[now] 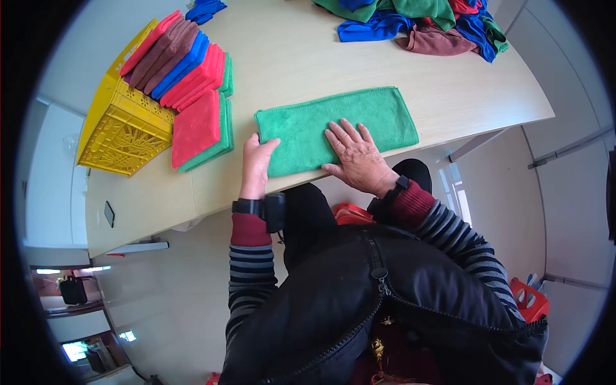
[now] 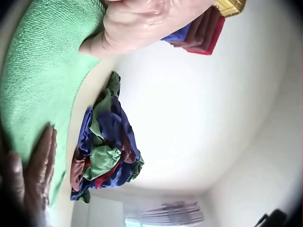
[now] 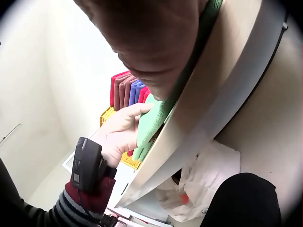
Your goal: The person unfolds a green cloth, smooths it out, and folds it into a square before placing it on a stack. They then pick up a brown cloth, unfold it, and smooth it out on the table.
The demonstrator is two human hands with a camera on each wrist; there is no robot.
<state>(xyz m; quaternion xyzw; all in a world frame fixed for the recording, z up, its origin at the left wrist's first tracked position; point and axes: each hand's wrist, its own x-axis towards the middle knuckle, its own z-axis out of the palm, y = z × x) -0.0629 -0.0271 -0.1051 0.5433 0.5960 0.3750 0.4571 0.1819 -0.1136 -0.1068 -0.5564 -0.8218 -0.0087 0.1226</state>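
A green towel (image 1: 333,128), folded into a long rectangle, lies along the table's near edge. My left hand (image 1: 258,157) holds its left end, thumb on top and the other fingers tucked under or behind the edge. In the right wrist view that end is lifted a little, with the left hand (image 3: 124,130) pinching it. My right hand (image 1: 359,157) rests on the towel right of its middle, fingers straight and slightly spread. The left wrist view shows the thumb (image 2: 94,46) pressing on the fuzzy green cloth.
At the left a yellow basket (image 1: 131,131) stands with folded red, brown, blue and green towels (image 1: 186,67). Beside it is a short stack topped by a red towel (image 1: 196,125). A loose pile of towels (image 1: 423,29) lies at the back right. A phone (image 1: 110,214) lies near the left edge.
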